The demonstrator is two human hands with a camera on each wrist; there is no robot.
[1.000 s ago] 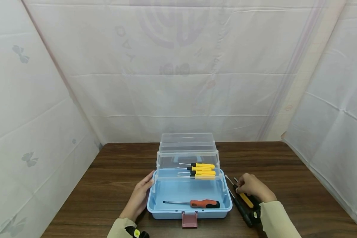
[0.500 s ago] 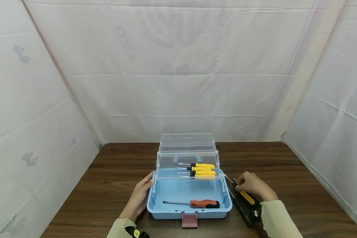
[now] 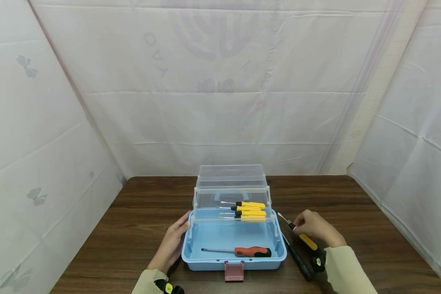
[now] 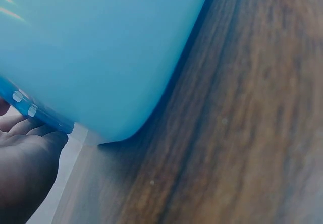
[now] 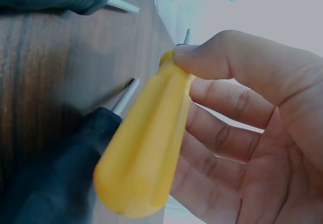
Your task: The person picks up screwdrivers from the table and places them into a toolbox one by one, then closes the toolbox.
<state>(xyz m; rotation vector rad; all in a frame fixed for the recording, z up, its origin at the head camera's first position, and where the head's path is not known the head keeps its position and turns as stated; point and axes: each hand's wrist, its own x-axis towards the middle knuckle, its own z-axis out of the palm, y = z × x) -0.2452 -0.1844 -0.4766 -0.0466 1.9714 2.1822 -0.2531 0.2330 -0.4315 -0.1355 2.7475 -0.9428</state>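
A light-blue toolbox (image 3: 220, 264) with its clear lid raised stands on the table. My left hand (image 3: 173, 241) holds its left edge, thumb at the rim and fingers along the outer side; in the left wrist view the fingers (image 4: 38, 129) touch the rim. To the right of the box, my right hand (image 3: 316, 229) pinches a yellow-handled screwdriver (image 3: 308, 242) near its black collar, between thumb and fingertips. Its shaft points towards the box. An orange-and-black screwdriver (image 3: 251, 252) lies inside the box. Several yellow screwdrivers (image 3: 250, 208) lie in the clear upper tray.
One black-handled screwdriver (image 3: 299, 261) lies on the table beside the box's right wall. A second dark-handled one (image 5: 55, 168) shows below the yellow handle in the right wrist view. A pink latch (image 3: 234, 271) hangs at the box's front. White sheets (image 3: 220, 102) enclose the table (image 3: 150, 196).
My right hand has moved slightly up and to the right with the yellow screwdriver pinched in it. The left hand and the toolbox have stayed in place.
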